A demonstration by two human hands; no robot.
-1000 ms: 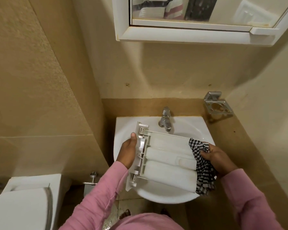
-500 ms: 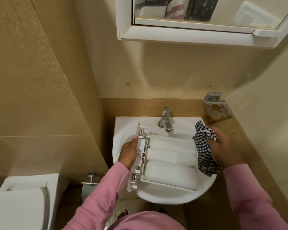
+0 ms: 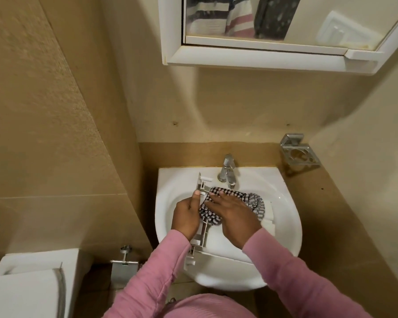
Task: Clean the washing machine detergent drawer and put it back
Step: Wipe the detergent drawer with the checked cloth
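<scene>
Drawer (image 3: 218, 244) lies across the sink (image 3: 287, 214) under the tap (image 3: 228, 171); long axis runs left to right in front of me, panel end on my left. Left hand (image 3: 185, 218) grips that panel end, fingers curled round it, thumb up along the edge. Right hand (image 3: 234, 216) is flat, fingers straight, pressing the checked cloth (image 3: 230, 194) onto the compartments just beside my left thumb; cloth tail trails right. Looks like mid-wipe. Next stroke probably runs rightward along the axis; the right hand does it, the left only braces. Far right end pokes out past the cloth.
</scene>
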